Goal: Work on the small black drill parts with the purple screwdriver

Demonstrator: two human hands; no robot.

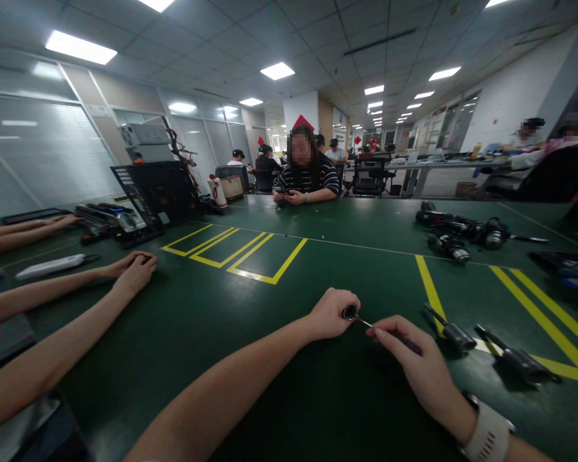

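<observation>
My left hand (334,312) is wrapped round a dark cylindrical part (349,312), whose round open end faces me. Most of this part is hidden in the fist. In my right hand (413,353) is a small screwdriver (364,322) with a thin metal shaft and a dark handle. Its shaft points left to the rim of the cylinder's opening; whether the tip touches it I cannot tell. Just right of my right hand lie two dark cylindrical parts with thin shafts, a nearer one (523,364) and a farther one (455,335), on the green table (250,333).
Yellow tape (275,277) marks slots on the table. Several black tool parts (455,231) lie at the back right. A black frame-like device (157,192) and a white power strip (51,266) are at the left, beside another person's clasped hands (137,269). Opposite sits a person (311,170).
</observation>
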